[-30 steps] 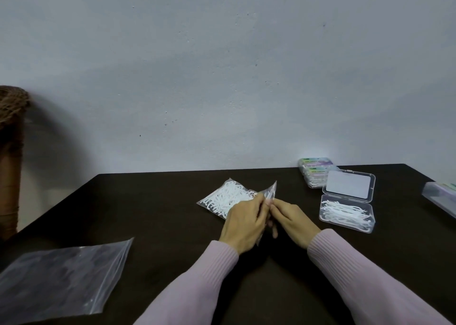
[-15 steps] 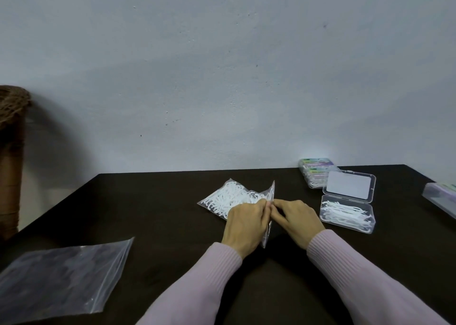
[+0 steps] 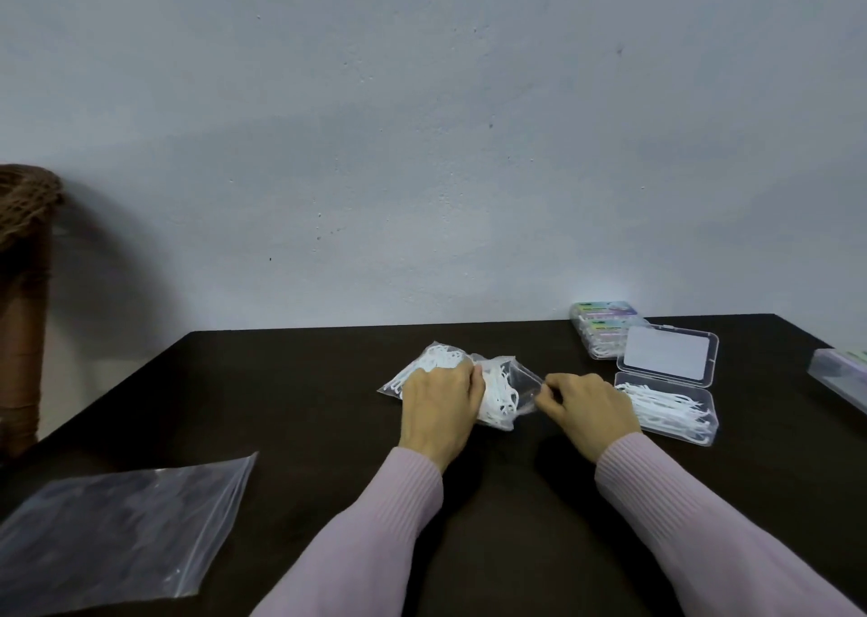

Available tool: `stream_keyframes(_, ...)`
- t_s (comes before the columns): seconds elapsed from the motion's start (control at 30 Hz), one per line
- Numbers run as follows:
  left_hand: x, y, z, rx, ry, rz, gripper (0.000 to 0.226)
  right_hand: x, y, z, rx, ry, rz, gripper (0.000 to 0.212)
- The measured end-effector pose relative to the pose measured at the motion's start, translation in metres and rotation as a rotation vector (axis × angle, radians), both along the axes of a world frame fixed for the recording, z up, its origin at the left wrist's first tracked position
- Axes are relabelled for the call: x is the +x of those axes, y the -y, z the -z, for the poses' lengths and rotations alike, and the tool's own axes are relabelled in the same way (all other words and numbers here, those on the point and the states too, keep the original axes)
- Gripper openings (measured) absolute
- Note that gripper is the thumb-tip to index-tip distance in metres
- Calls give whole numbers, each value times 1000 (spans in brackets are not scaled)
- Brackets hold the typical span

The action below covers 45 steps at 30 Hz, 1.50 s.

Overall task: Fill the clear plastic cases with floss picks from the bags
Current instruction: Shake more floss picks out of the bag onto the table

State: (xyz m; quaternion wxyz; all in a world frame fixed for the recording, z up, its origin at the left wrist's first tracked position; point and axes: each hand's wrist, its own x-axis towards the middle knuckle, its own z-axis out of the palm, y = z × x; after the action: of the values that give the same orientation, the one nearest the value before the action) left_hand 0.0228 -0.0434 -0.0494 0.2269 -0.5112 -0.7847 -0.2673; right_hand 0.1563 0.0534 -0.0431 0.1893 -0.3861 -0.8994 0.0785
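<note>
1. Left hand grips the small clear plastic bag of white floss picks, mid-table.
2. Right hand pinches the bag's right edge.
3. Open clear plastic case, holding picks, lies just beside that hand.

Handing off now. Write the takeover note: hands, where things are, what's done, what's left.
Left hand holds the floss pick bag on the table; right hand pinches its right edge.
Open case lies right of the hands, partly filled, lid back.
Done: closed cases stacked behind it, apparently filled; empty bag front left.
Left: take picks out, top up the open case, close it.
</note>
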Motion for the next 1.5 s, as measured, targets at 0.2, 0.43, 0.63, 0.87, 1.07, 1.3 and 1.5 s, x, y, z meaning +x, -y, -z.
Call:
stream_keyframes(0.2,-9,0,-13,51,-253,-49,35,0,-5,0,-123,-56,103,19)
stream_keyframes(0.43,-2,-1,-21,106,-383,42,34,2,-10,0,-148,-149,68,6)
stream_keyframes(0.63,8,-4,-9,122,252,396,37,1,-7,2,-177,-451,-24,32)
stream_keyframes(0.87,15,-3,-11,-40,798,635,18,-2,1,-1,-373,-471,-104,27)
stream_keyframes(1.07,-28,2,-3,-224,428,284,65,-3,-5,2,-487,-494,-93,48)
stream_keyframes(1.3,-35,4,1,-417,504,332,126,-2,-5,-4,-362,-474,-418,53)
stream_keyframes(1.5,-28,5,1,-539,459,368,119,6,-3,-20,-354,-599,-451,59)
